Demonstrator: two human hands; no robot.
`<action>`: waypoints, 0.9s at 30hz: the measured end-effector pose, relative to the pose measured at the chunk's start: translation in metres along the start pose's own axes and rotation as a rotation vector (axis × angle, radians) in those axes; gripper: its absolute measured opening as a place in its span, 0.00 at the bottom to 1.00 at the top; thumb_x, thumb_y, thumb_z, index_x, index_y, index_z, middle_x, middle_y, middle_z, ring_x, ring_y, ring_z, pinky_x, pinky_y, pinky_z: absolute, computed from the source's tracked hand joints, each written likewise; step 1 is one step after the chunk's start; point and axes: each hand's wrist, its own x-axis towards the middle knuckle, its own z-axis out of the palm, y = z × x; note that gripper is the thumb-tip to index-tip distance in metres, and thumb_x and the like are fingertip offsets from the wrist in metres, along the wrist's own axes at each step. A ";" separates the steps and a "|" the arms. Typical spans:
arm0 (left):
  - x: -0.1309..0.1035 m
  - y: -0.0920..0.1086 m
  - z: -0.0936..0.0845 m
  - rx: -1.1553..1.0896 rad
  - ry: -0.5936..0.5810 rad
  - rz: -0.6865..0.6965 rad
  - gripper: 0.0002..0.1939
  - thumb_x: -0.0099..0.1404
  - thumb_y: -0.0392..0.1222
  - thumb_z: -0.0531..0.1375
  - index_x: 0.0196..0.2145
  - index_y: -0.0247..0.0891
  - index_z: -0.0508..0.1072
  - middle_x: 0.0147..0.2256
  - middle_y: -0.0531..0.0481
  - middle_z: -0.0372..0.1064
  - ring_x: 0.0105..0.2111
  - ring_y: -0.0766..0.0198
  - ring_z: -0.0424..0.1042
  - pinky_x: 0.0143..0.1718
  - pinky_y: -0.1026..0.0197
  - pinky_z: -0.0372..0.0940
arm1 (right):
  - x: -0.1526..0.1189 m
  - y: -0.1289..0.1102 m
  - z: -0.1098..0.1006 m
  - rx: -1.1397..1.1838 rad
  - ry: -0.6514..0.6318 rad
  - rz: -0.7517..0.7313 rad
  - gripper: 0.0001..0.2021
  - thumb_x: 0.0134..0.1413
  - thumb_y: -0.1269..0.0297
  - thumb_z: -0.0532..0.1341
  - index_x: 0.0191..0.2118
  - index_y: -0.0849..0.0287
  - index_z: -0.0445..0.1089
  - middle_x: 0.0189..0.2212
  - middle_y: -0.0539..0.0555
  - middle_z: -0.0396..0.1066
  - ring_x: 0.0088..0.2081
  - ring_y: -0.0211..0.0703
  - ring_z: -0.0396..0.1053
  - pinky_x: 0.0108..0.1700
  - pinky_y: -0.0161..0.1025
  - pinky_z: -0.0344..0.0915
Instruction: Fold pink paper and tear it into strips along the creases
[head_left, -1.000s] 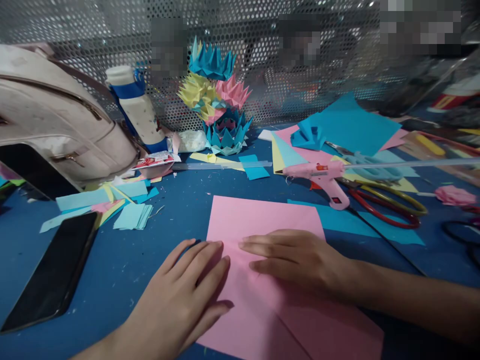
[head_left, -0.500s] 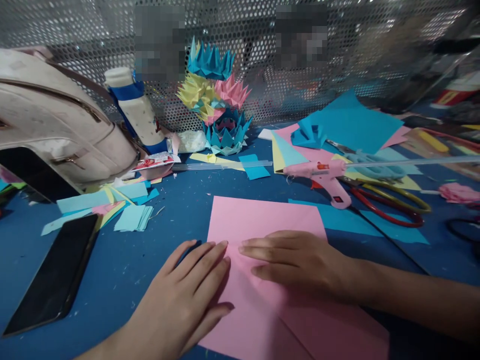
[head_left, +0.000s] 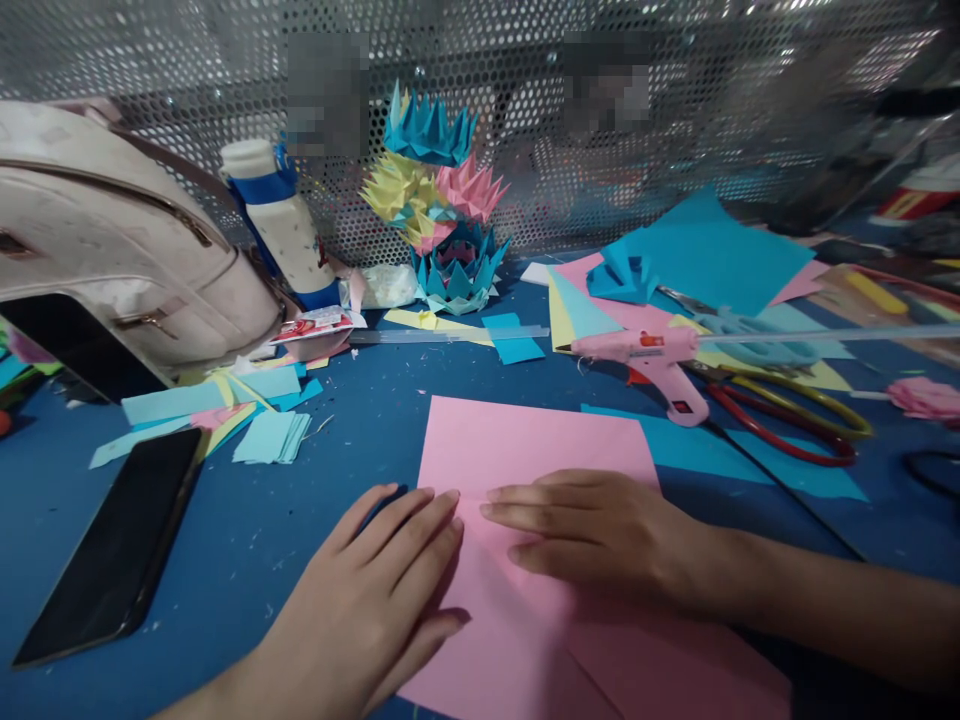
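A pink sheet of paper lies on the blue table, with a diagonal crease or edge running toward its lower right. My left hand rests with spread fingers on the sheet's left edge, its fingertips near the middle. My right hand lies flat across the sheet, fingers stretched out toward my left fingertips, a small gap between them. Neither hand grips anything. Part of the sheet is hidden under my right hand and forearm.
Behind the sheet lie a pink glue gun, scissors and a blue paper pile. Folded paper flowers stand at the back. Leftward are a phone, cyan squares, a bottle and a backpack.
The whole view has shifted slightly, so the background items appear a little lower and farther right. Both hands keep nearly the same pose on the pink sheet.
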 end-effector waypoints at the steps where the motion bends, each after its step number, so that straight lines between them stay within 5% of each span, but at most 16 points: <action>1: 0.000 0.000 0.000 -0.002 -0.003 0.000 0.22 0.73 0.49 0.52 0.59 0.35 0.67 0.61 0.47 0.64 0.60 0.55 0.61 0.66 0.51 0.41 | 0.000 0.000 0.000 0.003 0.004 0.002 0.15 0.70 0.70 0.47 0.44 0.63 0.72 0.55 0.62 0.70 0.61 0.41 0.62 0.57 0.41 0.68; 12: 0.003 -0.001 -0.006 -0.071 -0.094 -0.045 0.24 0.72 0.51 0.53 0.61 0.38 0.62 0.64 0.45 0.57 0.63 0.55 0.56 0.65 0.49 0.42 | -0.004 -0.001 0.004 0.080 0.058 0.069 0.14 0.66 0.71 0.53 0.52 0.59 0.70 0.57 0.58 0.69 0.60 0.43 0.64 0.57 0.41 0.68; 16: 0.008 -0.005 -0.014 -0.163 -0.209 -0.039 0.22 0.72 0.52 0.53 0.59 0.42 0.63 0.68 0.42 0.48 0.67 0.51 0.47 0.66 0.39 0.37 | -0.004 0.000 0.006 0.254 0.033 0.134 0.22 0.67 0.70 0.53 0.64 0.52 0.59 0.59 0.53 0.67 0.57 0.39 0.68 0.58 0.36 0.67; 20: 0.011 -0.006 -0.020 -0.328 -0.267 0.005 0.28 0.71 0.52 0.54 0.64 0.39 0.56 0.64 0.40 0.55 0.66 0.53 0.50 0.67 0.39 0.29 | -0.003 0.001 0.009 0.411 0.010 0.153 0.26 0.68 0.70 0.51 0.68 0.50 0.51 0.60 0.52 0.65 0.53 0.37 0.71 0.55 0.35 0.68; 24: 0.010 -0.005 -0.021 -0.473 -0.126 -0.032 0.24 0.71 0.45 0.55 0.62 0.41 0.60 0.59 0.41 0.64 0.61 0.54 0.60 0.67 0.40 0.35 | -0.001 -0.002 0.010 0.333 0.028 0.294 0.22 0.68 0.69 0.49 0.64 0.52 0.61 0.56 0.53 0.71 0.54 0.39 0.71 0.56 0.38 0.67; 27: 0.011 -0.006 -0.021 -0.596 0.082 -0.146 0.14 0.72 0.38 0.52 0.52 0.41 0.71 0.48 0.45 0.73 0.51 0.58 0.70 0.61 0.46 0.55 | 0.004 -0.005 0.006 0.269 0.123 0.418 0.21 0.66 0.68 0.50 0.62 0.58 0.61 0.56 0.59 0.70 0.55 0.43 0.70 0.56 0.44 0.68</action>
